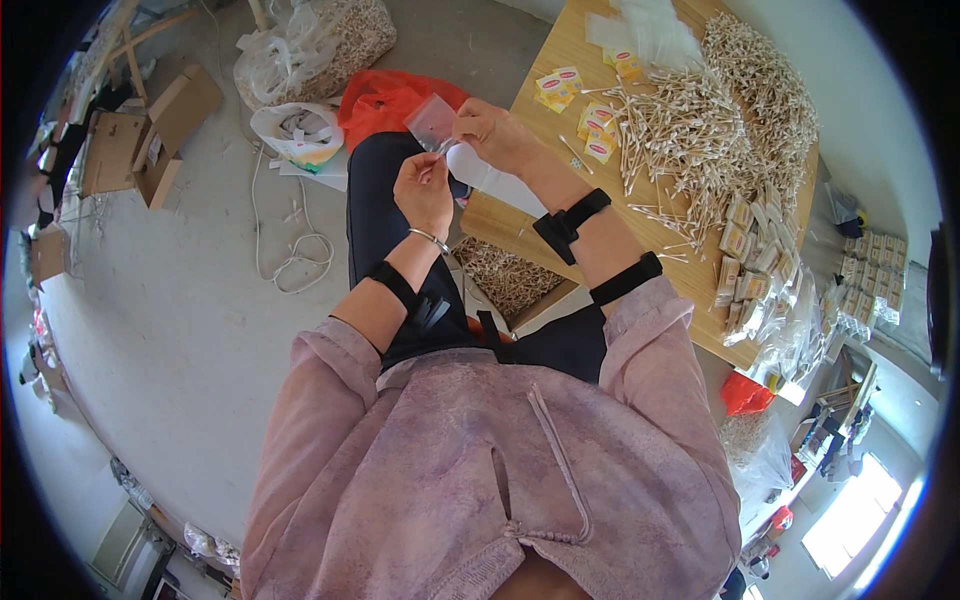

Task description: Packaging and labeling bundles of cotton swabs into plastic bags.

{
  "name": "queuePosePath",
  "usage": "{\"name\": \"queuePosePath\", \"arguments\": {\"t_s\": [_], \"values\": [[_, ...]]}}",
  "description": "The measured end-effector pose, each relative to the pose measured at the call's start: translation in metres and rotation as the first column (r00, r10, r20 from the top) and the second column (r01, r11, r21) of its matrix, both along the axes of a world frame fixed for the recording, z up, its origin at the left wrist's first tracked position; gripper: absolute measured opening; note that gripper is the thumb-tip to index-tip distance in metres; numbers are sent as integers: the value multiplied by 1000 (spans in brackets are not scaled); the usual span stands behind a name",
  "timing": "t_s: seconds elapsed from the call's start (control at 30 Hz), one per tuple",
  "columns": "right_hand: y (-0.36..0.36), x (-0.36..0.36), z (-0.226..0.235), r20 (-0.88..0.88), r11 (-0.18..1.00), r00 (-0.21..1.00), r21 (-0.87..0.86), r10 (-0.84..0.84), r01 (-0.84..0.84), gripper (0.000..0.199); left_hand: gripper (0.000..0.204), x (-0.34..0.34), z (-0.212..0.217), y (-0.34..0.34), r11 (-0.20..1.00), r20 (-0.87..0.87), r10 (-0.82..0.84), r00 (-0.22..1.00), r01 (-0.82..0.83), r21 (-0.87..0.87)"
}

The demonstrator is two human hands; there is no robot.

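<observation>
A small clear plastic bag (pixel 430 120) hangs between my hands, over my knee and left of the table. My left hand (pixel 424 190) is closed, its fingertips pinched at the bag's lower edge. From the right, my right hand (pixel 492 138) grips the side of the bag with curled fingers. What lies inside the bag, if anything, is too small to make out. Beside my right hand, the wooden table (pixel 545 120) holds a large heap of cotton swabs (pixel 690 140) and several small yellow-and-white cards (pixel 600 128).
An open box of cotton swabs (pixel 508 278) stands below the table edge by my lap. Packed swab bundles (pixel 750 250) lie at the table's right. A red plastic bag (pixel 385 98), a large clear sack (pixel 320 45), a white cable (pixel 300 245) and cardboard boxes (pixel 150 145) are on the floor.
</observation>
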State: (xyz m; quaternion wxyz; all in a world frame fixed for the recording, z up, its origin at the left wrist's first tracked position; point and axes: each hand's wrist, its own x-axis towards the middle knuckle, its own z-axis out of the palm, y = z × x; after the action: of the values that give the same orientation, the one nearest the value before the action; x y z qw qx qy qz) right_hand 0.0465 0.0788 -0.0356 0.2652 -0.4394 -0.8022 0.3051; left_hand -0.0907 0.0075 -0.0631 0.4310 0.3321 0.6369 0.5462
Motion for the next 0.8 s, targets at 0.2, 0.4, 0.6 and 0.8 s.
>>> {"name": "queuePosePath", "arguments": {"t_s": [0.2, 0.4, 0.6, 0.8], "values": [[6, 3, 4, -102, 994, 989, 41, 104, -100, 5, 6, -2, 4, -9, 998, -4, -42, 999, 42, 50], [2, 7, 4, -88, 980, 987, 158, 137, -122, 10, 8, -9, 2, -12, 971, -177, -101, 979, 136, 198], [-4, 11, -3, -91, 961, 990, 264, 106, -79, 11, 7, -13, 15, -8, 924, -432, -116, 894, 257, 283], [-6, 10, -4, -139, 972, 988, 232, 68, -35, 9, 8, -19, 19, -5, 902, -533, -100, 840, 302, 307]]}}
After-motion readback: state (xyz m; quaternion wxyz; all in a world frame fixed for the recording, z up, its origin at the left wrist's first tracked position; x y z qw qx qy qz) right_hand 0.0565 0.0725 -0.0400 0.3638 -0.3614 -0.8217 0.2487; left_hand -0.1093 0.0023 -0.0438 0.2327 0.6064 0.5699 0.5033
